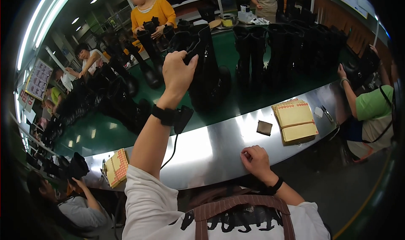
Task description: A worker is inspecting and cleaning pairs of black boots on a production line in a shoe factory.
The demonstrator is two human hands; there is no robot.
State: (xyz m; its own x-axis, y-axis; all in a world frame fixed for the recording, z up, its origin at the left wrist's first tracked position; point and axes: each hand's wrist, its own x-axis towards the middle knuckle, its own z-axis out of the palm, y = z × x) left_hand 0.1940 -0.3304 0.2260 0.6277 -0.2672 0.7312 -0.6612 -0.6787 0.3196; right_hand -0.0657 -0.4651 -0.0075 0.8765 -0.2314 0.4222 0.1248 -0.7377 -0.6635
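My left hand [179,69] is stretched far across the work table, its fingers curled at the top of a tall black boot [206,65]. The boot stands upright on the green surface [230,50], among other black boots. Buckles glint on its shaft. A black band with a small box and a cable [172,117] is strapped round my left wrist. My right hand [255,160] hovers over the near edge of the shiny metal strip [196,155]. Its fingers are loosely curled, with nothing visible in them. A small brown square pad [264,128] lies just beyond it.
Banded yellow paper stacks [298,124] [117,168] rest on the metal strip at both sides. Upright black boots [287,50] crowd the far right; more boots [109,96] lie left. People work on all sides: one in orange [154,16] opposite, one in green [375,101] at right.
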